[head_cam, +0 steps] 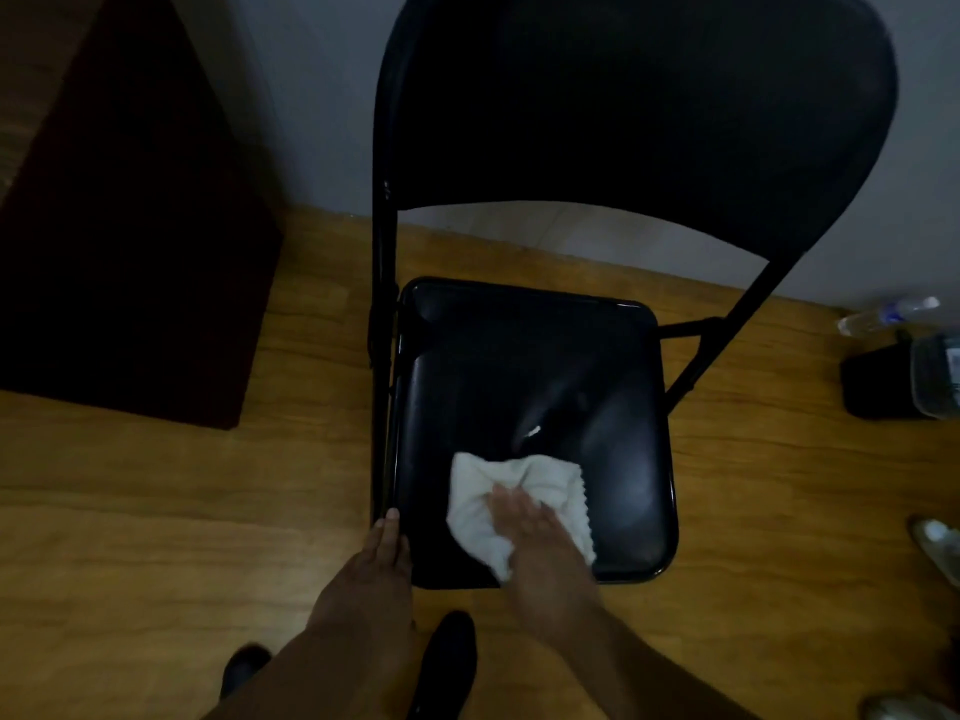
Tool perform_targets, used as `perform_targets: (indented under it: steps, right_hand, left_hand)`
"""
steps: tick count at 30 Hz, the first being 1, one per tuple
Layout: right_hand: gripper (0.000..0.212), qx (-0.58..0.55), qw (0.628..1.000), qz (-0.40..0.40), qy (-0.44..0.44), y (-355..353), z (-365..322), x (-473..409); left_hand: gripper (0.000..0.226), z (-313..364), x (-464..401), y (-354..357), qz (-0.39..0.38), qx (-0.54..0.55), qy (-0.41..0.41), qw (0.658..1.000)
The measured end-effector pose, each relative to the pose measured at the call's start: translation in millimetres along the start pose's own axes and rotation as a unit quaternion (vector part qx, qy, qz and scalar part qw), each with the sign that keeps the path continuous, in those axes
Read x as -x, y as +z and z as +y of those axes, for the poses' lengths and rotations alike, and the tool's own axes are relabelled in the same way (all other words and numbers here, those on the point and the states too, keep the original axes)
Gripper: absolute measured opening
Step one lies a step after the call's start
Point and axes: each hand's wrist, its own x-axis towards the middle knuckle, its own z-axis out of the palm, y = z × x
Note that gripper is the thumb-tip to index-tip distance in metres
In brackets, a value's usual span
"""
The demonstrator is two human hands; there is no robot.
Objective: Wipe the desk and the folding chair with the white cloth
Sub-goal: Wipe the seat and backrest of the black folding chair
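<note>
Cloth: the white cloth (519, 504) lies bunched on the front part of the seat, slightly left of centre, pressed flat against it.
Right hand: the right hand (524, 527) rests palm-down on the cloth, fingers spread and loose, pressing rather than pinching; the grip is open over the fabric.
Left hand: the left hand (382, 550) is at the seat's front left corner, fingers laid along the frame tube, seemingly steadying the chair; how far the grip closes round the tube I cannot tell.
Chair: the black folding chair (530, 366) stands unfolded on the wooden floor (156, 511), backrest toward the wall.
Seat: a dull smear and a pale fleck show just beyond the cloth, mid-seat.
Worktop: a dark slab (130, 226) at the left may be the desk; its surface is too dim to judge.
Progress: I'd say the seat wipe is under way, with the rear of the seat, backrest and frame still to do; the desk's state is unknown.
</note>
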Motion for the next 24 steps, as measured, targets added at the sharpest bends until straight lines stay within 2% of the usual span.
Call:
perform_targets:
  steps: [2,5,7,9,10,11,12,14,15,17,18,19,22,24]
  right_hand:
    - [0.065,0.015,0.997,0.055,0.053,-16,29,-18]
    - [0.065,0.008,0.989,0.041,0.143,-11,19,-64]
    - [0.068,-0.009,0.993,-0.011,0.118,3,-12,-68]
    - [0.068,-0.016,0.998,-0.055,0.006,13,-32,-38]
    - [0.065,-0.025,0.998,-0.052,-0.032,12,-31,-21]
    - [0.06,-0.059,0.996,-0.065,-0.016,7,-23,-9]
    - [0.051,-0.108,0.991,-0.075,0.036,-6,-16,-3]
    - [0.026,-0.086,0.984,-0.035,0.155,-31,7,1]
    - [0.023,-0.084,0.972,0.007,0.219,-45,20,-7]
    - [0.035,-0.129,0.942,0.121,0.284,-69,39,-36]
    - [0.032,-0.124,0.944,0.148,0.267,-75,43,-54]
    - [0.03,-0.113,0.954,0.133,0.243,-76,43,-73]
    - [0.055,-0.083,0.978,0.02,0.189,-39,30,-105]
    - [0.065,-0.028,0.99,-0.008,0.137,-12,9,-87]
  left_hand:
    - [0.087,1,1,0,0.004,-0.002,0.0,1.0]
    - [0.079,1,1,3,0.021,-0.008,-0.006,1.0]
    - [0.077,2,1,4,0.026,-0.005,-0.008,1.0]
    - [0.082,2,2,2,0.018,0.007,-0.006,1.0]
    - [0.085,2,2,2,0.015,0.01,-0.003,1.0]
    - [0.086,1,2,2,0.014,0.01,0.0,1.0]
    - [0.088,1,2,2,0.014,0.009,0.003,1.0]
    - [0.091,-1,1,5,0.014,0.006,0.004,1.0]
    - [0.09,-2,0,7,0.014,0.004,0.002,1.0]
    - [0.09,-3,-2,10,0.013,0.0,0.001,1.0]
    - [0.091,-4,-3,11,0.01,-0.002,0.0,1.0]
    - [0.09,-4,-4,11,0.01,-0.004,-0.001,1.0]
    - [0.086,-4,-7,12,0.014,-0.009,-0.005,1.0]
    - [0.087,-4,-8,12,0.011,-0.013,-0.004,1.0]
